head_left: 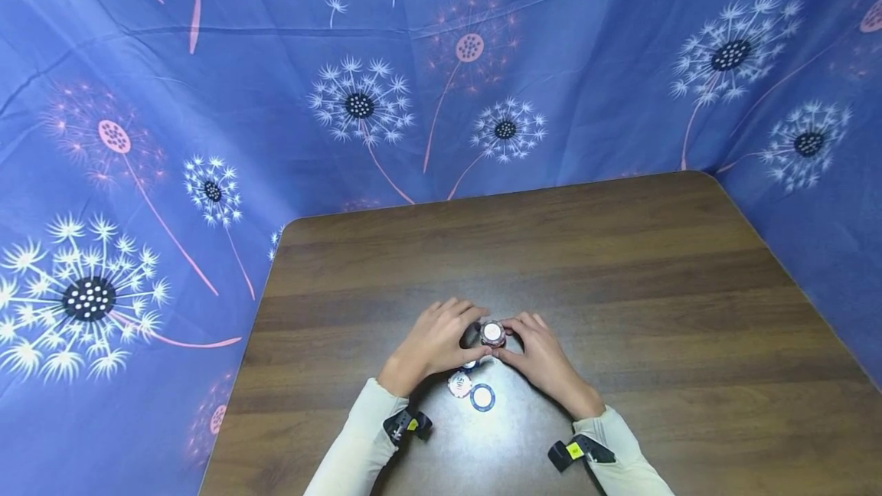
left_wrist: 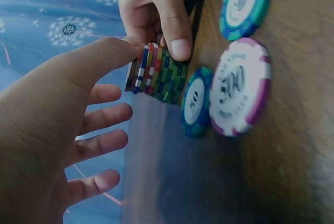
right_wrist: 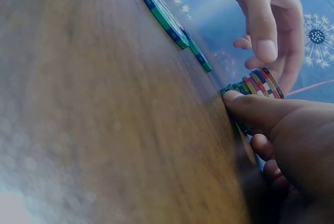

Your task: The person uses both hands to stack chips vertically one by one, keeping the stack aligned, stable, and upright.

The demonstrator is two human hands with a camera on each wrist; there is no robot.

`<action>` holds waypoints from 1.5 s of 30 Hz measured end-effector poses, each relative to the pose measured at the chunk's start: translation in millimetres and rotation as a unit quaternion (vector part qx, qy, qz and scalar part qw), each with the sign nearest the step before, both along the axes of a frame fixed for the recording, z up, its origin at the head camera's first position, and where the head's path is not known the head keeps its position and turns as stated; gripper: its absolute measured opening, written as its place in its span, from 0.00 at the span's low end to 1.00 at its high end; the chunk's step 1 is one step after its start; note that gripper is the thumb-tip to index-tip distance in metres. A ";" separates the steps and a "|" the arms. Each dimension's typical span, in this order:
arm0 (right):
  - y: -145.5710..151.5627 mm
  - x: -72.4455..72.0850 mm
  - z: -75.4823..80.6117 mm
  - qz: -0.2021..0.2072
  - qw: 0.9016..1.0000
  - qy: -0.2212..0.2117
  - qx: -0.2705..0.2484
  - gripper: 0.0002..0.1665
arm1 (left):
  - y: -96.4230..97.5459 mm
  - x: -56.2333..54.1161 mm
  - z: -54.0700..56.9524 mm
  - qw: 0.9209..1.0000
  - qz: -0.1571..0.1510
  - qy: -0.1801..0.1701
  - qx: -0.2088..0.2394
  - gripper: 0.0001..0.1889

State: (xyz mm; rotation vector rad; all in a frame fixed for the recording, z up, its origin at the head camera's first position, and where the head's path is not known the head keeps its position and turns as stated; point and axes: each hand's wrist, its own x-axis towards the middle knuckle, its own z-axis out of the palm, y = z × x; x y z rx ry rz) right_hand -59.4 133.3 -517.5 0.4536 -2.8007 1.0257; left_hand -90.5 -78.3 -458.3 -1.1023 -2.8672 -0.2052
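Note:
A stack of poker chips (head_left: 492, 334) stands on the table between the two hands. Green chips make up its lower part; red, yellow and blue-and-white ones lie above, as the left wrist view shows. My right hand (head_left: 543, 362) grips the stack low down, thumb on one side and fingers on the other. My left hand (head_left: 437, 339) is held round the stack's left side with fingers spread and loosely bent. Its thumb overlaps the top of the stack in the left wrist view, but stands apart from it in the right wrist view.
Close in front of the stack lie a white and purple chip (left_wrist: 240, 85), a blue-green chip (left_wrist: 245, 4) and another blue-green chip (left_wrist: 196, 101), partly hidden from the head view. The wooden table (head_left: 551, 251) meets a blue dandelion-print cloth (head_left: 592, 98) behind it.

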 end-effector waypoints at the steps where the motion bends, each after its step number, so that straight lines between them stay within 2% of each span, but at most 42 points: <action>1: -0.3 0.4 -0.2 0.000 1.000 -0.003 0.000 0.28 | -2.4 1.7 -0.6 1.000 0.002 0.001 -0.001 0.34; 11: -0.6 -0.1 0.1 -0.002 1.000 -0.007 -0.007 0.27 | -15.2 13.3 0.2 0.999 0.032 0.013 -0.008 0.30; 21: 0.4 -0.7 -1.4 -0.004 1.000 -0.009 -0.005 0.27 | -14.4 23.6 -1.5 0.997 0.059 -0.002 -0.041 0.31; 29: 0.6 -1.6 -0.9 -0.004 1.000 -0.013 -0.007 0.27 | -11.4 31.4 -6.5 0.994 0.095 -0.010 -0.046 0.31; 35: -0.5 -1.0 -0.5 -0.002 1.000 -0.010 -0.009 0.28 | -9.7 38.7 -12.1 0.991 0.123 0.000 -0.054 0.30; 45: 0.1 -1.3 -2.1 -0.001 1.000 -0.010 -0.008 0.28 | -4.1 47.1 -14.4 0.989 0.135 0.027 -0.047 0.22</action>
